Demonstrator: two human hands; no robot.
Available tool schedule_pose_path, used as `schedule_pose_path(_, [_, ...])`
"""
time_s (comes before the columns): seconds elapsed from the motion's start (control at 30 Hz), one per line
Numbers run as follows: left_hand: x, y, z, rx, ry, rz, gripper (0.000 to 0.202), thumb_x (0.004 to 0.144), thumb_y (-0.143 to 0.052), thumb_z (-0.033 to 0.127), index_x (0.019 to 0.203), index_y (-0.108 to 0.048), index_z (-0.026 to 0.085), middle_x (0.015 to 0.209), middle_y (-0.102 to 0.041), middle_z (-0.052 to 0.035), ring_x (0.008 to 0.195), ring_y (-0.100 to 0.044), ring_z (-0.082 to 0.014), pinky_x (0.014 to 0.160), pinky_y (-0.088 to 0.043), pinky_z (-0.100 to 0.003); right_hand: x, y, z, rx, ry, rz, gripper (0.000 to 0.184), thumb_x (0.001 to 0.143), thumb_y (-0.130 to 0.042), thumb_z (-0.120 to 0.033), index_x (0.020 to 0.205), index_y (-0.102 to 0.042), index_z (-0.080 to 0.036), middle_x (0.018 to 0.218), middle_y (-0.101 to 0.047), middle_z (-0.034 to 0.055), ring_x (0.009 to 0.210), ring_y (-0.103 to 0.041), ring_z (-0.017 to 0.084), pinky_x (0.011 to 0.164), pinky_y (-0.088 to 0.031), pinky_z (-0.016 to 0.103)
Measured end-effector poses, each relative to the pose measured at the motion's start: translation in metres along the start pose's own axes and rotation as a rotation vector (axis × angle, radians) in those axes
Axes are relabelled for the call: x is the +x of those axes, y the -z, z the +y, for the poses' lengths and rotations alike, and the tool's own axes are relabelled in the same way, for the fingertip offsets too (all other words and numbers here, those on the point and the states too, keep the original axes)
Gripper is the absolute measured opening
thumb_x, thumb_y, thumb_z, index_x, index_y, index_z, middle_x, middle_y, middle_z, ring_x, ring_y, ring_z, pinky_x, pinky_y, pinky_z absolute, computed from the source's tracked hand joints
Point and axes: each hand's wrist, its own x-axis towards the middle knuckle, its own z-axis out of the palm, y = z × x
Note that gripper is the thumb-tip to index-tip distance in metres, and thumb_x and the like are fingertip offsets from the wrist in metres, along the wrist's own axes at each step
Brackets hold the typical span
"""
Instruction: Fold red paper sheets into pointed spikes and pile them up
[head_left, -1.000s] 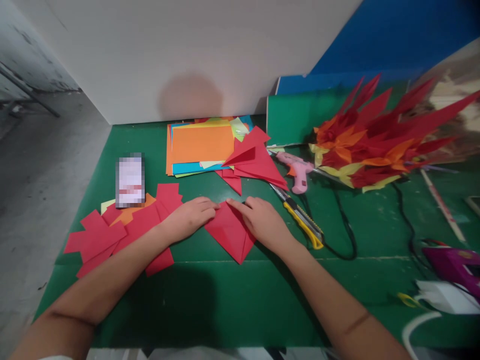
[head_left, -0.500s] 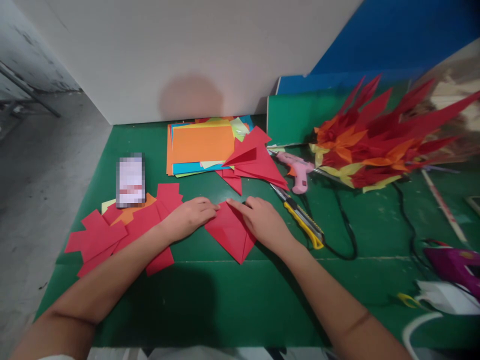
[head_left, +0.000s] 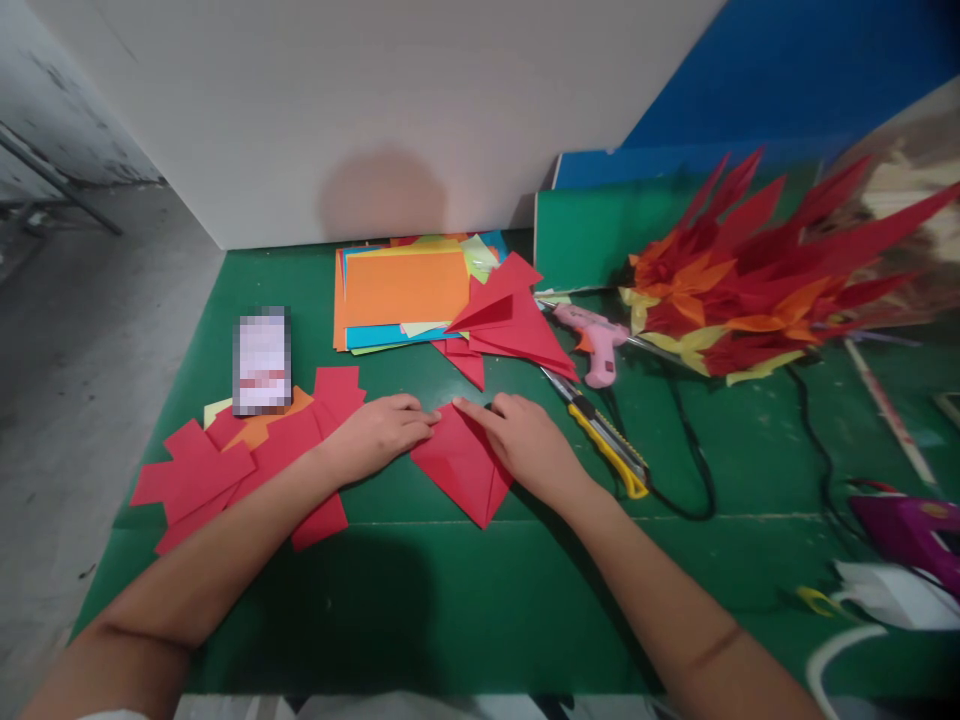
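Note:
A folded sheet of red paper (head_left: 463, 465) lies on the green table, one corner pointing toward me. My left hand (head_left: 386, 428) has its fingers together, with the tips on the paper's upper left edge. On the opposite side, my right hand (head_left: 529, 435) holds the paper down; its index finger reaches to the top corner and the other fingers curl over the right edge. Under and beside my left forearm are cut red paper pieces (head_left: 202, 475). Beyond my right hand, folded red paper shapes (head_left: 517, 325) are piled.
A phone (head_left: 261, 360) rests on the cut pieces at left. Behind is a stack of coloured paper (head_left: 405, 290). To the right are a yellow utility knife (head_left: 607, 450), a pink glue gun (head_left: 596, 340) with a black cord, and a red-orange paper flower bundle (head_left: 750, 290). A white panel (head_left: 420, 110) closes the back.
Almost nothing differs. Both hands stay in the same place on the red paper, and the whole view has shifted only very slightly.

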Motion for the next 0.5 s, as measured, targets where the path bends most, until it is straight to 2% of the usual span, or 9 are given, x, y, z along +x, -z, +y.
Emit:
schedule_pose_path(0.17, [0.0016, -0.0001, 0.0015, -0.005, 0.029, -0.008, 0.026, 0.094, -0.04, 0.012, 0.085, -0.064, 0.012, 0.107, -0.07, -0.0102, 0.088, -0.06, -0.0174, 0.076, -0.054, -0.032, -0.0001, 0.0, -0.0002, -0.004, -0.004, -0.009, 0.043, 0.092, -0.042, -0.014, 0.132, -0.052, -0.026, 0.073, -0.048, 0.0033, 0.067, -0.04, 0.017, 0.061, -0.025, 0.028])
schedule_pose_path(0.3, [0.0022, -0.0011, 0.0035, -0.015, 0.06, -0.058, 0.028, 0.095, -0.037, 0.011, 0.083, -0.063, 0.013, 0.113, -0.067, -0.0117, 0.096, -0.059, -0.0179, 0.08, -0.053, -0.035, -0.0008, -0.0013, 0.0, -0.016, 0.003, 0.0, 0.044, 0.092, -0.042, -0.014, 0.133, -0.051, -0.026, 0.074, -0.049, 0.0038, 0.068, -0.04, 0.017, 0.062, -0.025, 0.028])
schedule_pose_path(0.5, [0.0004, -0.004, 0.0043, -0.052, 0.121, -0.082, 0.023, 0.093, -0.041, 0.011, 0.084, -0.062, 0.014, 0.114, -0.066, -0.0121, 0.091, -0.057, -0.0179, 0.077, -0.053, -0.033, -0.001, -0.002, -0.0002, -0.083, 0.08, -0.006, 0.051, 0.09, -0.04, -0.01, 0.136, -0.046, -0.032, 0.079, -0.05, 0.005, 0.068, -0.04, 0.018, 0.06, -0.021, 0.03])
